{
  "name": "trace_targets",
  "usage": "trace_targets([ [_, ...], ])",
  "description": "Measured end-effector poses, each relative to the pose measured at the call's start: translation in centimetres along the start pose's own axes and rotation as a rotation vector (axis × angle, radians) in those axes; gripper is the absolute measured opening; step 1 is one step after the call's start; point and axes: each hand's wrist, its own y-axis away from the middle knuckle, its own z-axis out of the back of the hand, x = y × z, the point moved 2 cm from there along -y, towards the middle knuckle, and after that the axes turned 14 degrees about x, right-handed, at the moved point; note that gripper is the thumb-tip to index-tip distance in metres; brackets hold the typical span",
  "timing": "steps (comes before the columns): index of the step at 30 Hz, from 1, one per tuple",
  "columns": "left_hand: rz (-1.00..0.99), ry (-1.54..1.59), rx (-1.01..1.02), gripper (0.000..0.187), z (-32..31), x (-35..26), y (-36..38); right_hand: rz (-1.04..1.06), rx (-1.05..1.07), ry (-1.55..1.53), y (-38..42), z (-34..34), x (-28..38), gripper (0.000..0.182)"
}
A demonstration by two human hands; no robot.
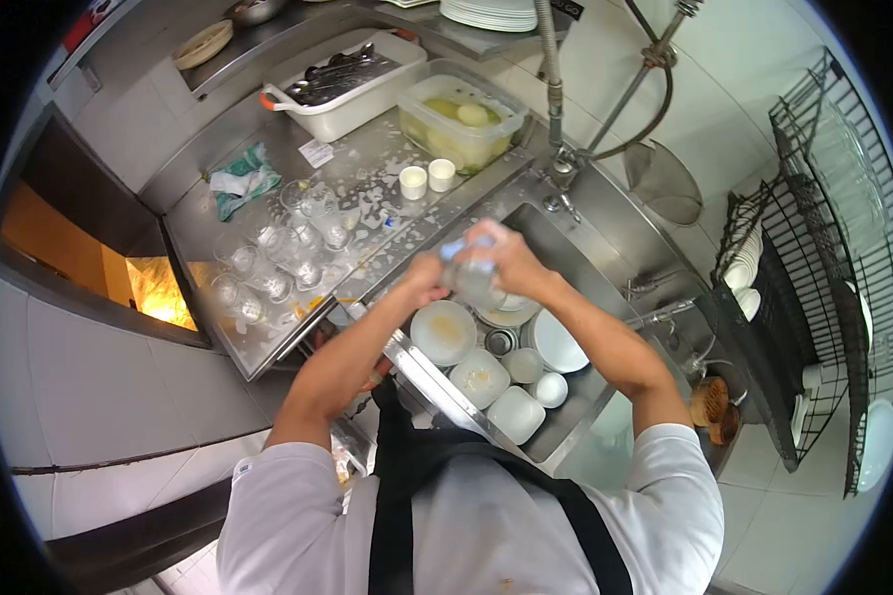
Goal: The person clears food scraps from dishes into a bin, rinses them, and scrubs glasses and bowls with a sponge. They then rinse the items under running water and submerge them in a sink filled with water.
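Note:
Over the sink (587,248), my two hands come together, blurred by motion. My left hand (427,278) is closed on the side of a clear, see-through vessel (474,286) that looks like a glass. My right hand (511,260) is closed at its other side, and a light blue patch (466,252) shows between the hands, too smeared to name. Below them sit used dishes: a round white bowl (443,333) with brown residue, a square bowl (479,379) with food bits, another square bowl (516,416), and a large white bowl (560,342).
Several upturned glasses (278,273) stand on the wet steel counter (357,223), near a green cloth (243,183). Behind are two white cups (414,181), a plastic tub (463,124) of yellowish liquid and a white cutlery bin (337,117). A faucet (563,164) rises behind the sink; a wire rack (814,268) hangs right.

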Motion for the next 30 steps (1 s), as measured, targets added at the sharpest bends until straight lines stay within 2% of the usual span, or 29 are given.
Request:
trace_targets([
  [1,-0.290,-0.184,-0.092,0.017,-0.6,-1.4,0.9,-0.056,-0.102,-0.113,0.4,-1.0,-2.3,0.047],
  [2,-0.579,-0.369,-0.183,0.014,-1.0,-2.6,1.6,-0.338,-0.145,-0.330,0.5,-1.3,-4.1,0.041],
  [3,-0.861,-0.556,-0.276,0.011,-1.1,-3.2,2.3,-0.487,-0.176,-0.788,0.9,-2.4,-5.2,0.041],
  [4,-1.232,-0.732,-0.264,0.020,-1.1,-3.9,2.8,-0.628,-0.198,-1.245,1.0,-3.3,-5.8,0.041],
  [5,-1.354,-0.878,-0.250,0.024,-0.9,-4.5,3.4,-0.765,-0.210,-1.703,1.1,-4.2,-6.5,0.041],
  [6,-1.469,-1.022,-0.233,0.028,-0.9,-4.7,4.1,-0.791,-0.150,-1.900,2.1,-6.3,-9.0,0.045],
  [7,-1.582,-1.170,-0.208,0.032,-0.9,-4.6,4.7,-0.789,-0.062,-1.866,1.8,-6.0,-9.2,0.044],
  [8,-1.572,-1.177,-0.174,0.035,-0.1,-4.1,4.3,-0.782,0.024,-1.826,0.8,-4.9,-8.8,0.044],
  [9,-1.416,-1.044,-0.169,0.037,0.5,-3.6,3.6,-0.775,0.107,-1.783,-0.2,-3.7,-8.5,0.044],
  [11,-1.097,-0.783,-0.145,0.040,1.4,-2.7,2.7,-0.965,0.298,-1.267,-3.2,-0.9,-6.3,0.041],
  [12,-0.766,-0.710,-0.088,0.046,1.9,-2.9,2.3,-1.036,0.382,-0.999,-5.1,0.4,-5.3,0.040],
  [13,-0.656,-0.732,0.036,0.047,2.6,-3.2,1.4,-1.092,0.461,-0.724,-6.5,1.1,-5.3,0.039],
  [15,-0.428,-0.758,0.279,0.050,4.4,-2.7,-1.2,-0.994,0.465,-0.525,-7.8,-0.6,-8.2,0.042],
  [17,-0.562,-0.564,0.166,0.052,6.1,-1.6,-3.6,-0.859,0.423,-0.382,-10.4,-0.5,-9.4,0.050],
  [18,-0.596,-0.479,0.071,0.052,7.1,-1.3,-4.9,-0.791,0.307,-0.425,-11.8,0.3,-10.3,0.061],
  [19,-0.627,-0.391,-0.022,0.052,8.1,-1.4,-5.7,-0.798,0.148,-0.372,-13.1,1.1,-11.9,0.063],
  [20,-0.496,-0.502,-0.156,0.064,9.4,-2.2,-6.3,-0.802,-0.010,-0.317,-14.4,2.1,-13.9,0.065],
  [22,-0.724,-0.449,-0.300,0.070,11.2,-3.6,-8.5,-0.792,-0.302,-0.316,-16.1,4.4,-19.5,0.064],
  [23,-0.836,-0.422,-0.375,0.074,12.4,-4.0,-9.8,-0.798,-0.379,-0.201,-16.9,5.5,-21.9,0.058],
  [24,-0.855,-0.422,-0.453,0.073,13.9,-3.7,-11.7,-0.801,-0.454,-0.084,-17.5,6.4,-23.9,0.053],
  [26,-0.892,-0.421,-0.605,0.074,16.5,-3.3,-15.7,-0.788,-0.370,0.185,-18.1,6.3,-28.3,0.043],
  [27,-0.841,-0.415,-0.646,0.072,17.0,-4.1,-16.1,-0.783,-0.325,0.319,-17.9,5.7,-30.9,0.039],
  [30,-0.735,-0.367,-0.752,0.068,18.0,-6.7,-16.0,-0.748,0.199,0.496,-14.4,0.7,-40.5,0.034],
])
